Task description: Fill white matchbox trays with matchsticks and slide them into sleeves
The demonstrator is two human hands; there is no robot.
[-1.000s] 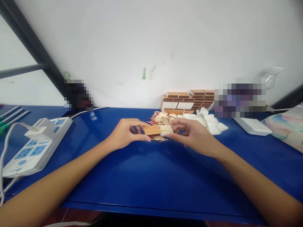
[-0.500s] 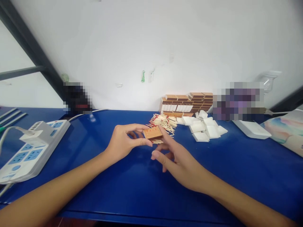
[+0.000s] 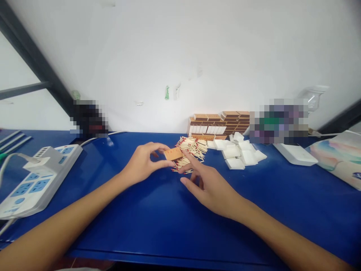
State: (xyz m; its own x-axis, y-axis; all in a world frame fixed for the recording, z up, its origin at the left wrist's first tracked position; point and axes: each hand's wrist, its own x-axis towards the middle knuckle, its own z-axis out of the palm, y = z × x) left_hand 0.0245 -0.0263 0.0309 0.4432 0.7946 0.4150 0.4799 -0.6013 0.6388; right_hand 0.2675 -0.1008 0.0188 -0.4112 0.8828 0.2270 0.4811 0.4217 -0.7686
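A tan matchbox (image 3: 173, 153) is gripped between the thumb and fingers of my left hand (image 3: 142, 162), raised above the blue table. The forefinger of my right hand (image 3: 213, 186) reaches to the box's right end; whether it presses on it, I cannot tell. That hand's thumb and other fingers are spread and hold nothing. Behind and below the box lies a heap of loose red-tipped matches (image 3: 197, 146), partly covered by my fingers. To its right is a pile of white matchbox trays (image 3: 241, 153).
Against the wall stand stacked matchboxes (image 3: 218, 124). A white power strip (image 3: 47, 186) with a plugged-in adapter lies on the left of the blue table (image 3: 158, 222). A flat white box (image 3: 296, 155) and a colourful pack (image 3: 338, 158) are at the right. Two blurred-out areas flank the back.
The matchbox has tilted so that more of its broad face shows and less of its side. My right forefinger has stretched out straighter at its end. The view has shifted slightly.
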